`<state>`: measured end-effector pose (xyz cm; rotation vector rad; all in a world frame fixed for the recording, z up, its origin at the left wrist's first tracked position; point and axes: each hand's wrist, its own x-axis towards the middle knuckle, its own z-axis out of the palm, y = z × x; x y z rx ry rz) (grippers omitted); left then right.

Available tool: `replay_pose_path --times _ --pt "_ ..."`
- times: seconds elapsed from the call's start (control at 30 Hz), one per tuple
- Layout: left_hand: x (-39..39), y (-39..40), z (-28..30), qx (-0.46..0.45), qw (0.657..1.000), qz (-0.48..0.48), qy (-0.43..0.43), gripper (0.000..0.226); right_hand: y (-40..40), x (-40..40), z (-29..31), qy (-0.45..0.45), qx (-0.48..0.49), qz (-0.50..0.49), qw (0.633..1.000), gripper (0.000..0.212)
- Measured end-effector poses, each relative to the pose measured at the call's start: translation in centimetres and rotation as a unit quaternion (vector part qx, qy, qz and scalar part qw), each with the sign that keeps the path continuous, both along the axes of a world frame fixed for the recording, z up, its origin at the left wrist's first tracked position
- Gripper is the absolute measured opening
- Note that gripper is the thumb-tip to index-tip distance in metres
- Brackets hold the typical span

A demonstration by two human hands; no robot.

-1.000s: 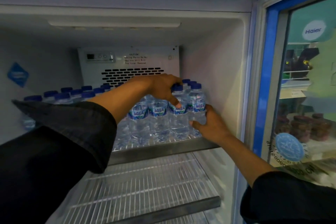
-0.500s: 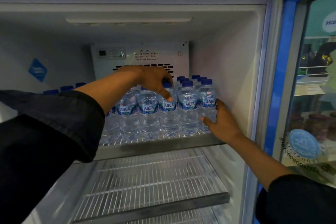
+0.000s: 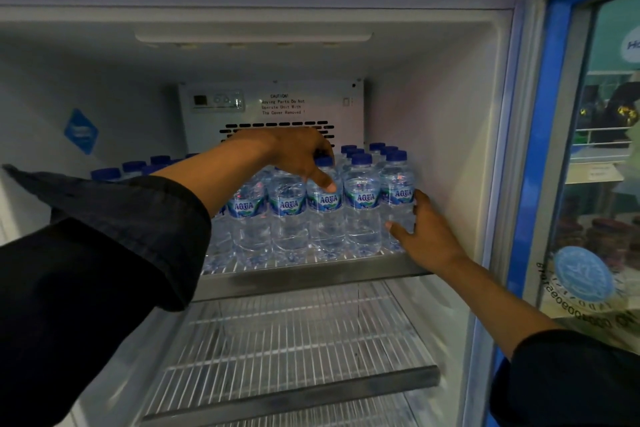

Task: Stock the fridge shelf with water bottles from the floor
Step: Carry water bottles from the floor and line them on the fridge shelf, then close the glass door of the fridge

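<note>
Both hands (image 3: 298,158) (image 3: 427,236) reach bottles (image 3: 362,204), fingers curled.

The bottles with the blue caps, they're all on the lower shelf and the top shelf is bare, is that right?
Not quite: the head view shows the bottles standing on the top shelf, where both hands reach them, and it is the lower shelf that is bare.

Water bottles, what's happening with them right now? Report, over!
Left hand gripping the tops of the front-row water bottles. Right hand holding the rightmost bottle by its side. All upright on the top shelf. Nothing blocking.
</note>
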<state>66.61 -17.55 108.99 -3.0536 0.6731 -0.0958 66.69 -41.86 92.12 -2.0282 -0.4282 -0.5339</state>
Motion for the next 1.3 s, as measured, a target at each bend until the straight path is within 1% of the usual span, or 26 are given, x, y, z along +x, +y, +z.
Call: replay_pose_path --times 0.1,0.23,0.47,0.53,0.63,0.67,0.73,0.8,0.87,1.0,1.17,1.3 --pt "-0.2 0.3 -0.2 -0.001 1.000 -0.005 -0.008 0.085 -0.1 -0.1 -0.2 0.001 -0.010 -0.006 1.000 0.067" --pt "-0.5 0.9 -0.7 -0.021 0.999 -0.014 -0.022 0.089 0.0 -0.3 -0.2 -0.011 -0.016 -0.009 1.000 0.067" --pt "-3.6 2.3 -0.7 -0.132 0.990 -0.010 -0.041 0.085 -0.3 -1.8 0.0 -0.040 0.008 0.005 0.999 0.067" --pt "-5.4 2.4 -1.4 -0.159 0.985 -0.002 -0.075 0.079 -0.5 -2.6 -0.4 -0.055 -0.001 0.016 0.998 0.068" --pt "-8.7 1.9 -4.4 -0.165 0.970 0.006 -0.181 0.079 -0.7 -3.9 -1.6 -0.087 -0.017 0.040 0.995 0.068" --pt "-9.9 1.8 -5.8 -0.172 0.963 0.008 -0.210 0.079 -0.6 -4.4 -2.0 -0.093 -0.024 0.034 0.995 0.068" --pt "-12.4 1.6 -8.6 -0.188 0.954 0.013 -0.234 0.079 -0.3 -5.7 -3.1 -0.112 -0.047 -0.005 0.993 0.069" --pt "-14.7 1.8 -11.1 -0.202 0.952 0.023 -0.228 0.079 0.1 -7.6 -4.0 -0.129 -0.078 -0.025 0.988 0.071" --pt "-17.0 2.2 -13.4 -0.205 0.954 0.037 -0.214 0.081 0.6 -9.7 -4.8 -0.130 -0.097 -0.011 0.987 0.069" --pt "-21.1 3.5 -16.2 -0.163 0.967 0.047 -0.191 0.084 1.2 -14.1 -5.1 -0.143 -0.132 0.005 0.981 0.068" --pt "-26.9 6.1 -17.9 -0.139 0.975 0.026 -0.174 0.087 1.5 -22.0 -5.5 -0.143 -0.118 -0.024 0.982 0.068" --pt "-32.9 7.5 -19.2 -0.150 0.977 -0.017 -0.153 0.084 1.4 -30.3 -7.6 -0.139 -0.096 -0.056 0.984 0.066"
